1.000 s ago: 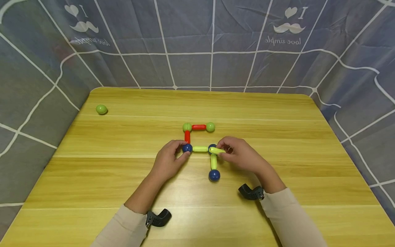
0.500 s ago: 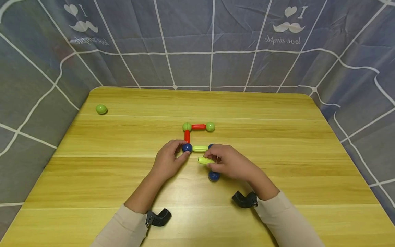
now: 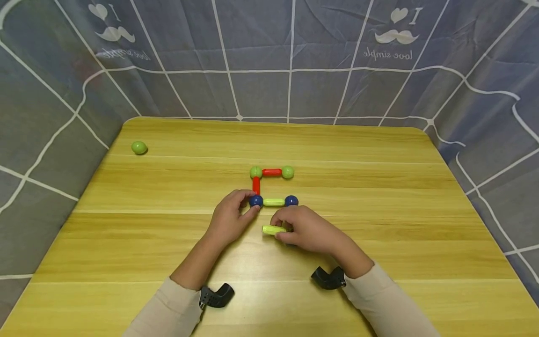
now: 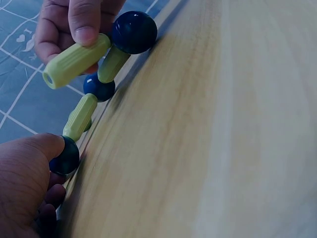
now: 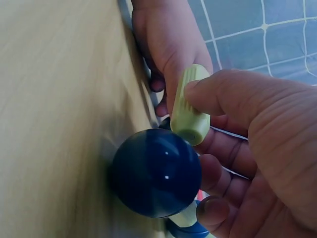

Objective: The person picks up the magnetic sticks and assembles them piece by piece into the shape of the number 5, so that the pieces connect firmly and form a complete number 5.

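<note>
My left hand [image 3: 229, 217] holds a blue ball [image 3: 256, 201] between thumb and fingers, at a corner of a chain of balls and rods lying on the table. A yellow-green rod [image 3: 274, 202] joins that ball to a second blue ball [image 3: 291, 201]. My right hand [image 3: 309, 229] pinches a loose yellow-green rod [image 3: 273, 230], pointing left. In the right wrist view the rod's near end sits close to a third blue ball [image 5: 156, 173]; whether they touch, I cannot tell. The head view has this ball and its connecting rod mostly hidden under my right hand.
Beyond the left hand, a red rod [image 3: 256, 185] leads to a green ball [image 3: 256, 172]. From there another red rod [image 3: 272, 172] runs to a second green ball [image 3: 288, 172]. A separate green ball [image 3: 139, 147] lies at the table's far left.
My right hand has carried the loose yellow-green rod from above the second blue ball, leftward and toward me, beside the third ball. The left hand stays at its ball.
</note>
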A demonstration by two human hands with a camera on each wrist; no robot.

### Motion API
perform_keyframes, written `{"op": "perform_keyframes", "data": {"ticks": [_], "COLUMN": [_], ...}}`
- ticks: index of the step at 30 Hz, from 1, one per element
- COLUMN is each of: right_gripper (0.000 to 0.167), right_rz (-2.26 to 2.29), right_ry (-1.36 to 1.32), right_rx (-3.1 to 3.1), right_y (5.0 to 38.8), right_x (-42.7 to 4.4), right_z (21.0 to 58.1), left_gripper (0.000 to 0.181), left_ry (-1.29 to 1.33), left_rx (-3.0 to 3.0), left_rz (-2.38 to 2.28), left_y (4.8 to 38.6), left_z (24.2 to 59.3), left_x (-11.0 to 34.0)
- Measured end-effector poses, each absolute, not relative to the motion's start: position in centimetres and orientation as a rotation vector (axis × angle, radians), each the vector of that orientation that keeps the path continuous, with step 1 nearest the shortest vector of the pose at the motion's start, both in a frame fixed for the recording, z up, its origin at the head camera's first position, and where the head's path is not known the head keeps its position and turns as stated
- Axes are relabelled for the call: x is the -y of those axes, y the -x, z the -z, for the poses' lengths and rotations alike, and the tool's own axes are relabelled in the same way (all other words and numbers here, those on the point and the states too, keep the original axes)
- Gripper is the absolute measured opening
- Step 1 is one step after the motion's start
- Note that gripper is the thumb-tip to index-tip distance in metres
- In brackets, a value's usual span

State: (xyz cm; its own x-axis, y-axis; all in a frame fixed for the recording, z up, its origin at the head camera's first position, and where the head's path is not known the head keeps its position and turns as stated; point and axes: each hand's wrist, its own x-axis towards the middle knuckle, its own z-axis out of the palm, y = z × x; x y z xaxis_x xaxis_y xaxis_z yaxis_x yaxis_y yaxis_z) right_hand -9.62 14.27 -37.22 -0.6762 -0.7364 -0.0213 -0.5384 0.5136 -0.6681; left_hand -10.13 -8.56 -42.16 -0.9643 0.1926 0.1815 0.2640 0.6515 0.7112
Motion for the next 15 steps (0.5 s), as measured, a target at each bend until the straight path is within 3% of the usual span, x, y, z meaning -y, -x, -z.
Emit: {"op": "perform_keyframes", "data": {"ticks": [15], "right_gripper": [0.012], "right_rz": [0.845], "right_ry": [1.156], "right_rx": [-2.471], "right_y": [9.54], "right_x": [-14.31], "right_z": [37.71], "left_gripper": [0.030], "left_ry": [0.394], "left_rx": [2.775], "left_rz": [1.212], "left_y": [10.17], "left_z": [42.09], "left_x": [8.54]}}
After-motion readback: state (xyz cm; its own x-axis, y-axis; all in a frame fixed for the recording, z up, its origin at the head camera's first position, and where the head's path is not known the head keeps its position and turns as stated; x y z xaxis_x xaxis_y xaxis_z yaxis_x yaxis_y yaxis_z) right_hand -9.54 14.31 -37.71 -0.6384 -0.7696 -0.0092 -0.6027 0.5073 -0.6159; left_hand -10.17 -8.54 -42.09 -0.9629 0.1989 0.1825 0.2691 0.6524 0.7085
